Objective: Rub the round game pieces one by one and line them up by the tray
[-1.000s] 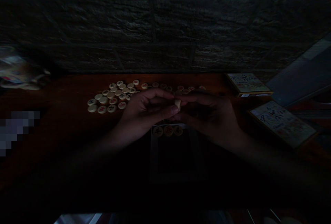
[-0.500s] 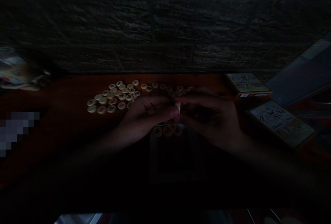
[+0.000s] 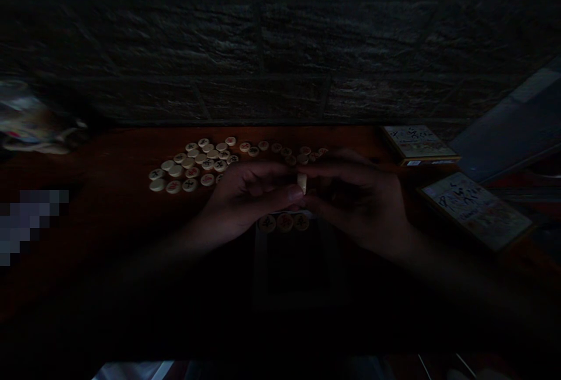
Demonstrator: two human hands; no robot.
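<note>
A pale round Chinese chess piece (image 3: pixel 302 183) stands on edge between the fingertips of my two hands. My left hand (image 3: pixel 249 196) pinches it from the left with the thumb in front. From the other side, the fingers and thumb of my right hand (image 3: pixel 362 199) close on it too. Below the hands, three chess pieces (image 3: pixel 284 223) with dark and red characters lie in a row at the far end of a dark open box (image 3: pixel 260 263). The box is mostly lost in shadow.
Many loose chess pieces (image 3: pixel 190 163) spread over the wooden table (image 3: pixel 118 158) on the left, more (image 3: pixel 276 148) behind my hands. Two lettered flat boxes (image 3: pixel 421 141) lie at the right. A jar-like object (image 3: pixel 30 117) stands far left; a stone wall (image 3: pixel 280 41) rises behind.
The held chess piece shows a little more of its edge between my fingers. Both hands stay in nearly the same place. The loose pieces and boxes have not moved.
</note>
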